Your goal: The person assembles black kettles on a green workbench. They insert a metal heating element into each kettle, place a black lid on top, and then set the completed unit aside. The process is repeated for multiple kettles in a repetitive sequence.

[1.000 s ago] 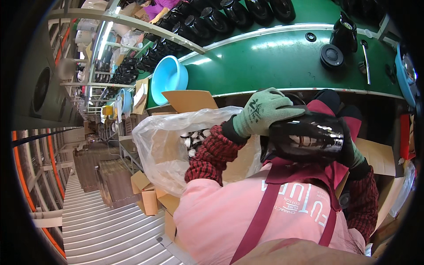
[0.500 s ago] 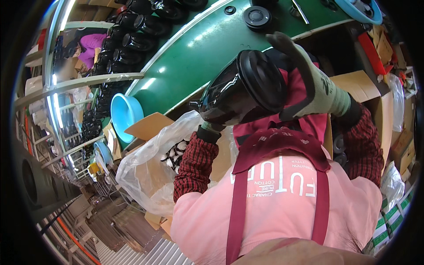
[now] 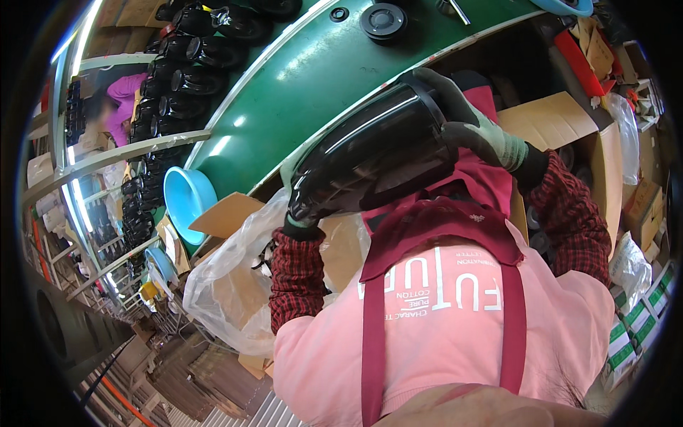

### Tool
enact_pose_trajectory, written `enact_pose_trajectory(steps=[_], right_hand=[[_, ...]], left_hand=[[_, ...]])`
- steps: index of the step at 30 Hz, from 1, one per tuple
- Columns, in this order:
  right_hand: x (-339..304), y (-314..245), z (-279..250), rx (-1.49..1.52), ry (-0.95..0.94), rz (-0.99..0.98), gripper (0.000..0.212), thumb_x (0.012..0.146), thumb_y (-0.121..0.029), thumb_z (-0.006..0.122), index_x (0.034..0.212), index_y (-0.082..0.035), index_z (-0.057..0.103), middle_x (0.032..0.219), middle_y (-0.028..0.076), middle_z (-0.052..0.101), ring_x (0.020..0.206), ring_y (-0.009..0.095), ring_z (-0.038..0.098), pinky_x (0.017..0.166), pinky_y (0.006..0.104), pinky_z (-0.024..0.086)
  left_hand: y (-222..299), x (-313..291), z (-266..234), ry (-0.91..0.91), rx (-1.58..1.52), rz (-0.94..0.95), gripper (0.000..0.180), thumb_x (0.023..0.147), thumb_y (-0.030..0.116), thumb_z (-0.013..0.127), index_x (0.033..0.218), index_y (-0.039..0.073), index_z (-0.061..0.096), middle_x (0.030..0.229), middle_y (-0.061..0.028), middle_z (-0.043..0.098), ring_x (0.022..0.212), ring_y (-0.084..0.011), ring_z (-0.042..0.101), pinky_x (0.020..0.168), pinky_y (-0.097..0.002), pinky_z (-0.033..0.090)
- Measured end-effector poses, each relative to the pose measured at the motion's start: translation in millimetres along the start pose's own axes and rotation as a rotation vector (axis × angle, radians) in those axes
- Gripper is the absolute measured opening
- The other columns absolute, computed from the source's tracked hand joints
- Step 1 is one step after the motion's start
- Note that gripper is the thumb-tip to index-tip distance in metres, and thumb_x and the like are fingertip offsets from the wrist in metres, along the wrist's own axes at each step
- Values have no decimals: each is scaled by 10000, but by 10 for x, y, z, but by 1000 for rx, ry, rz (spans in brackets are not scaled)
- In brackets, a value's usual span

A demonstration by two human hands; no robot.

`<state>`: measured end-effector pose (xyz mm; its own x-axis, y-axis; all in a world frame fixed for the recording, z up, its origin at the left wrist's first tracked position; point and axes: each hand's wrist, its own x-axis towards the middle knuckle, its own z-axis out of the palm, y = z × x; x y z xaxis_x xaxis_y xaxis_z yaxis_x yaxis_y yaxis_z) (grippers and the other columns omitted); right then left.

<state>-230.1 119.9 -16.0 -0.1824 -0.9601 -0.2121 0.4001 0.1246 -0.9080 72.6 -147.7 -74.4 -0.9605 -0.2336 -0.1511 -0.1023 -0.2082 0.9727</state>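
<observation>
A glossy black tapered housing lies across my two hands, in front of my apron and along the near side of the green bench. My left hand, gloved and mostly hidden behind the housing, wraps round its narrower left end. On the wide right end sits a dark round rim. My right hand, in a grey-green glove with dark fingers, grips that end, thumb on the near side and fingers over the top.
A round black cap and a small black ring lie on the green bench. Rows of glossy black housings stand at left, near a blue basin. A plastic-lined carton is below my left arm; an open carton is at right.
My right hand has gone from spread fingers beside the wide end to gripping it. The housing has turned, showing more of its long side, and my left hand has shifted left with it.
</observation>
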Motion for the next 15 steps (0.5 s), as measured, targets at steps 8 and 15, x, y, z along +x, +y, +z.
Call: enact_pose_trajectory(steps=[8, 15], right_hand=[[-39, 544, -171, -287, 14, -269, 725, 1041, -341, 654, 1657, -105, 352, 1653, 92, 428, 1372, 226, 555, 1137, 390, 478], [-231, 1077, -313, -939, 141, -498, 711, 1021, -554, 593, 1593, -143, 496, 1612, 102, 517, 1438, 278, 536, 1217, 460, 431]], left_hand=[[939, 403, 500, 191, 845, 304, 459, 871, 217, 751, 1272, -5, 722, 1087, -215, 758, 958, -398, 747, 866, -372, 583], [1082, 531, 900, -23, 47, 169, 1056, 817, 191, 925, 1658, 1, 316, 1579, -188, 491, 1451, -258, 490, 1196, -392, 414]])
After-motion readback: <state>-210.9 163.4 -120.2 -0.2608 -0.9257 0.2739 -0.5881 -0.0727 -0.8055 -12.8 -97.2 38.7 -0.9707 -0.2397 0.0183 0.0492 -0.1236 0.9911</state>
